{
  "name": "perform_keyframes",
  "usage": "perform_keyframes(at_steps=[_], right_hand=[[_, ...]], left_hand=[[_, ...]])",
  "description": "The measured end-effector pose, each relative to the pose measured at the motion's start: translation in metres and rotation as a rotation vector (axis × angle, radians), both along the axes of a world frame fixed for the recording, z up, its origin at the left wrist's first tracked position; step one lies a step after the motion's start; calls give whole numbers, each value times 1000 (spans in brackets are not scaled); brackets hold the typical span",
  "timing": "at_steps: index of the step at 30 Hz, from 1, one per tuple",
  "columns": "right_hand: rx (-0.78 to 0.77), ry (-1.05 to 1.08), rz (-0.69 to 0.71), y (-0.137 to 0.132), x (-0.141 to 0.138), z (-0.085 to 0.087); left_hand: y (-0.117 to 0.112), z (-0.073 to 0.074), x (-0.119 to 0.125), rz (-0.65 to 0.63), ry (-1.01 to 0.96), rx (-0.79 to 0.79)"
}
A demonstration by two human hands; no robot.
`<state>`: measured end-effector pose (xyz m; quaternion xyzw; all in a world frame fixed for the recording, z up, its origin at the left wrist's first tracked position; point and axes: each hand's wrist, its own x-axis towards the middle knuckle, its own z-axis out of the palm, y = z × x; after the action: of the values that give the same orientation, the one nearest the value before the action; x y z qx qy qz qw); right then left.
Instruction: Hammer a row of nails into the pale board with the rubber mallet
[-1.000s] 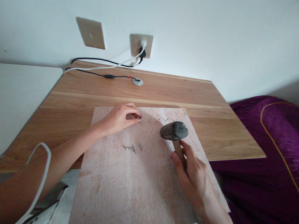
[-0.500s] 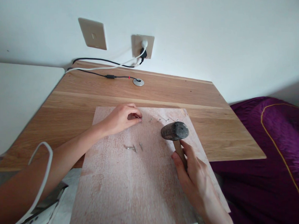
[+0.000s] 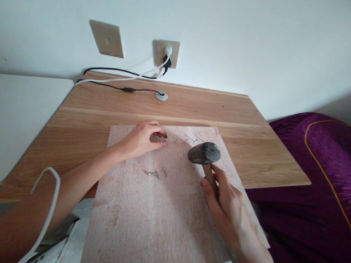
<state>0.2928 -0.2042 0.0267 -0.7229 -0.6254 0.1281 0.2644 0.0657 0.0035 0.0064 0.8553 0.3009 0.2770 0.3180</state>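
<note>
A pale, worn plywood board (image 3: 156, 217) lies on a wooden desk (image 3: 110, 111). My left hand (image 3: 141, 140) rests on the board's far part, fingertips pinched on a small nail (image 3: 165, 139) held at the board's surface. More nails (image 3: 190, 140) stand in a row to its right. My right hand (image 3: 225, 201) is wrapped round the wooden handle of a hammer (image 3: 205, 154); its dark head hovers just right of the row. Three loose nails (image 3: 156, 173) lie on the board between my hands.
Black and white cables (image 3: 117, 77) run from a wall socket (image 3: 166, 53) across the desk's back to a round metal grommet (image 3: 161, 96). A purple fabric cushion (image 3: 311, 172) fills the right. A white cable (image 3: 48, 214) loops over my left forearm. Papers (image 3: 64, 252) lie below left.
Almost nothing has moved. My left fingers shifted slightly on the pinched nail; the hammer stays in the same place.
</note>
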Motion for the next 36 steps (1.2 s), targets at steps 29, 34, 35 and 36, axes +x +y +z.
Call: perform_keyframes(at_steps=[29,34,35,36], right_hand=[[-8,-40,11,-1,1,1],[-8,-48,7,-1,1,1],[-15,-51,15,-1,2,0],[-22,-54,24,-2,3,0]], left_hand=[[-1,-5,1,-4,23,110],[-2,-6,1,-4,37,126],[-3,-6,1,-5,38,128],[-3,-5,1,-1,37,130]])
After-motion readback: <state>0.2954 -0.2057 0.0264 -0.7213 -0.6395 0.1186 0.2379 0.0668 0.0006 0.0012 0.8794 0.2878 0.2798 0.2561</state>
